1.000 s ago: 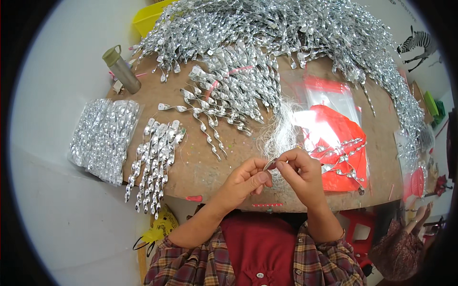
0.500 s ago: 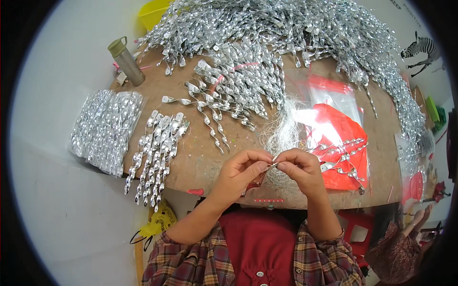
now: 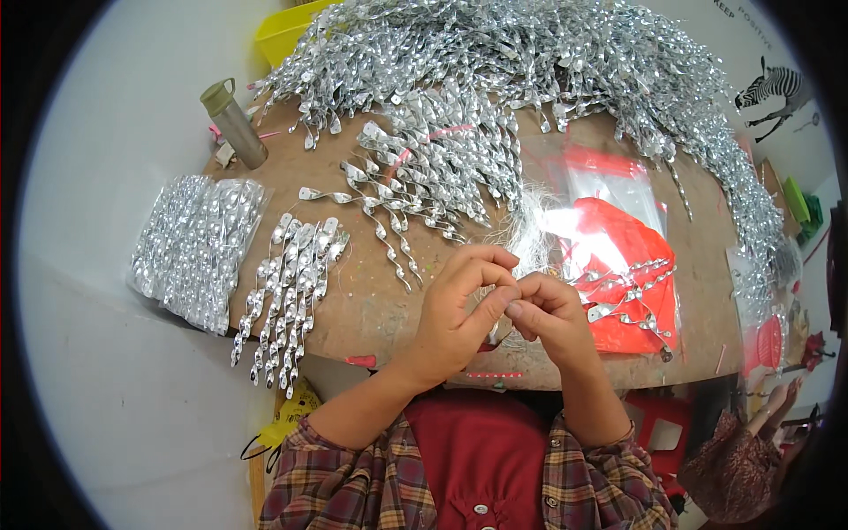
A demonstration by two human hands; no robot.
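Pinching close together, left hand (image 3: 461,316) and right hand (image 3: 555,320) hide whatever they hold. Thread (image 3: 532,237) lies just beyond, probably for easy reach.

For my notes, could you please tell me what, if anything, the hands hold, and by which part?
It cannot be told: the left hand and right hand meet, hiding anything pinched between them.
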